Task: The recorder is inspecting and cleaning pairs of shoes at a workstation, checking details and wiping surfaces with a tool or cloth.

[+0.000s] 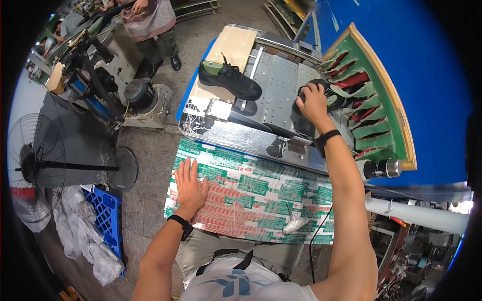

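My left hand [192,189] lies flat, fingers spread, on a tabletop [241,200] covered with green, white and red printed tape. My right hand [314,104] reaches forward over the metal conveyor and its fingers curl over a black shoe [318,83] at the slitted curtain. Part of that shoe is hidden by the hand; green shows at its opening. A second black lace-up shoe [231,81] with a green piece inside stands to the left, between a cardboard-coloured panel and the grey conveyor plates [281,83]. Neither hand touches it.
A wood-framed green curtain with red-edged slits [374,100] hangs before a blue machine housing [411,75]. A small white wrapped piece [295,224] lies on the taped top. To the left are a floor fan [35,163], a motor [140,95], a blue pallet [105,220] and another person [150,25].
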Demonstrator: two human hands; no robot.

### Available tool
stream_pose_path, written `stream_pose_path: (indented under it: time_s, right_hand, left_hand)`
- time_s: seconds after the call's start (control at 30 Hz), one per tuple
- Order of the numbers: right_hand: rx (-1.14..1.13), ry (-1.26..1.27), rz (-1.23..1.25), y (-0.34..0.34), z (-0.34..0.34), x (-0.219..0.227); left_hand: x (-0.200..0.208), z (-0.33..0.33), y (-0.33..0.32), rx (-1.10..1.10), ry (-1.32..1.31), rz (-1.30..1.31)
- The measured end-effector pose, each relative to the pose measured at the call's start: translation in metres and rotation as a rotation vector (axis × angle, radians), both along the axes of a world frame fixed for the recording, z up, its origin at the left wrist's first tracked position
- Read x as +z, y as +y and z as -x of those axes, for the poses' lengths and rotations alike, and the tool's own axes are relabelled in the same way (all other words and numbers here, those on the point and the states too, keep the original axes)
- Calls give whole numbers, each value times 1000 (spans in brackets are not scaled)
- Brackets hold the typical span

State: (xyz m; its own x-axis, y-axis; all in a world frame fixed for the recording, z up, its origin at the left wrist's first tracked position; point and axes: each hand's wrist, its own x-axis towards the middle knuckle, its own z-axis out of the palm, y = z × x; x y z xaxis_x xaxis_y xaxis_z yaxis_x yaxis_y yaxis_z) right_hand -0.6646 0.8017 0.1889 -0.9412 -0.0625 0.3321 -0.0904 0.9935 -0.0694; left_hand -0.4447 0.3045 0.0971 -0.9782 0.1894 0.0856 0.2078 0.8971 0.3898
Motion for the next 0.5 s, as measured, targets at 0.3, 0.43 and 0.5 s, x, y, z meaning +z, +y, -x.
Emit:
stream_pose_path:
  time_s: [0.3, 0.43, 0.5]
  right_hand:
    - [-96, -14, 383, 17, 44, -35]
    - [-326, 6, 330, 96, 56, -69]
    - [-358, -72, 433, 89, 65, -62]
  left_hand:
    - [22, -6, -4, 22, -9, -80]
    - [4, 1, 7, -7, -40, -10]
    - [6, -4, 3, -14, -64, -24]
